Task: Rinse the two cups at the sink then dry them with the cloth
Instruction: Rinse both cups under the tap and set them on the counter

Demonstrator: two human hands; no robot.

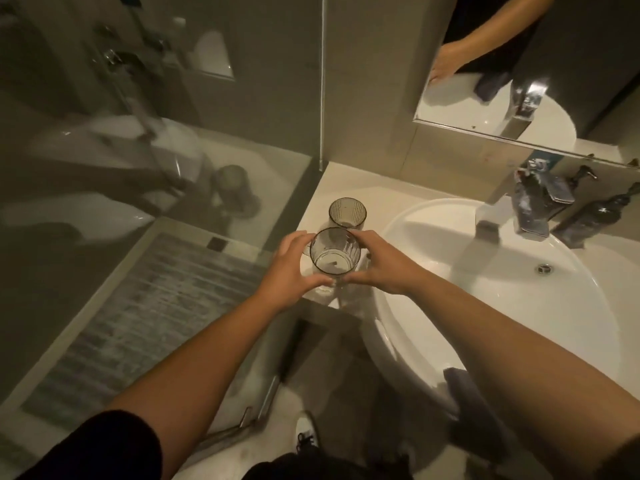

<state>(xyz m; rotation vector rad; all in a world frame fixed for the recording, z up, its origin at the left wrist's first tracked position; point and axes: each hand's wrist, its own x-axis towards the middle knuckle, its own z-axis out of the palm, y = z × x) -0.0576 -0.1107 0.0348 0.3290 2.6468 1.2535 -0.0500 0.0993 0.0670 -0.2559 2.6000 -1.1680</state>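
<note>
Two clear ribbed glass cups stand upright on the pale counter [313, 216] left of the sink. The near cup [334, 251] is held between both hands: my left hand [289, 268] curls round its left side and my right hand [379, 263] wraps its right side, thumbs nearly meeting below its rim. The far cup [347, 213] stands just behind it, untouched. A dark grey cloth [462, 384] hangs over the front rim of the white round sink [568, 327]. The chrome tap [516, 211] stands at the back of the basin; no water is seen running.
A glass shower screen [207, 188] rises directly left of the counter. Dark pump bottles [592, 216] stand right of the tap. A mirror [519, 64] hangs on the wall behind the sink. Below, the floor and a white shoe [306, 433] are visible.
</note>
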